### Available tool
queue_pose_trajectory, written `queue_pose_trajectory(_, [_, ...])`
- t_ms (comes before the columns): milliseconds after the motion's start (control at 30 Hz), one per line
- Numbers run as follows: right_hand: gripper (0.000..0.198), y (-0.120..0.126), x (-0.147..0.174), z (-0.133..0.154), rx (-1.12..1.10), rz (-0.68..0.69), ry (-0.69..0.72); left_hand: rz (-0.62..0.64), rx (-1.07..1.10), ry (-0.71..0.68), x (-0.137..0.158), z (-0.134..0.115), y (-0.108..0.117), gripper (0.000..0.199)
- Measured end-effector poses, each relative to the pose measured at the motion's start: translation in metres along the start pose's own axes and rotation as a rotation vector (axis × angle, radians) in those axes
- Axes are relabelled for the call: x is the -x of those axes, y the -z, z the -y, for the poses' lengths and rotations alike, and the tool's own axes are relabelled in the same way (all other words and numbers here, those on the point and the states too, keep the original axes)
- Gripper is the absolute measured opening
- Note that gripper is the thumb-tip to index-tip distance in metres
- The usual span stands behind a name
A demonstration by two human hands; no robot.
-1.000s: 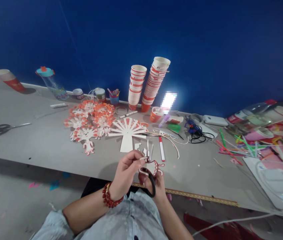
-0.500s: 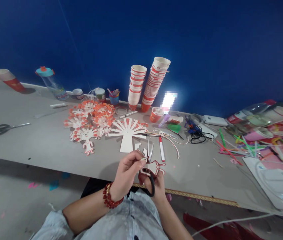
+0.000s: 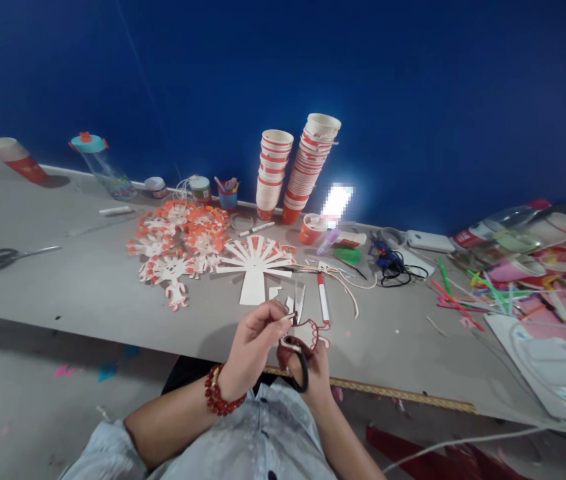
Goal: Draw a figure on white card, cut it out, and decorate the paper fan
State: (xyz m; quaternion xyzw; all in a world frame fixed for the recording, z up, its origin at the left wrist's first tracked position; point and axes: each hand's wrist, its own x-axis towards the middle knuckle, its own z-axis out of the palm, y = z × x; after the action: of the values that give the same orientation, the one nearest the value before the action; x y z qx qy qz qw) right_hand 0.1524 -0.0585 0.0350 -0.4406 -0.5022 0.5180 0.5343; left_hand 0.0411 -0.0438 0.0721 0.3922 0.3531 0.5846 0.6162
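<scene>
Just over the table's front edge, both of my hands are close together. My left hand [image 3: 261, 340], with a red bead bracelet at the wrist, is closed, thumb and fingers pinching a small white paper cutout [image 3: 307, 333] with red drawn outlines. My right hand [image 3: 309, 370] is wrapped round the black handles of a pair of scissors [image 3: 299, 303], whose blades point away from me and are slightly apart. Part of the cutout lies behind the fingers and handle. Beyond the blades, a white fan-shaped paper piece [image 3: 253, 283] rests on the table among small white scraps.
Orange-and-white paper figures [image 3: 177, 233] are heaped on the left. Two tall stacks of paper cups [image 3: 307, 173] stand at the back wall. A red-capped marker [image 3: 323, 300] lies by the blades; other scissors [image 3: 3, 259] lie far left. Coloured straws [image 3: 483, 293] clutter the right.
The scissor blades have drawn slightly closer together. My hands have barely moved, and the paper cutout has tilted or dipped a little between them.
</scene>
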Motion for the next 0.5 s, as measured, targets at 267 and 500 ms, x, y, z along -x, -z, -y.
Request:
queue_pose_trajectory(267, [0.027,0.007,0.0,0.003,0.053,0.033,-0.02,0.011,-0.014,0.006,-0.001,-0.004,0.002,0.021])
queue_pose_trajectory(500, [0.026,0.012,0.004,-0.006,0.026,0.052,-0.078,0.04,-0.001,0.018,-0.004,-0.005,0.007,0.018])
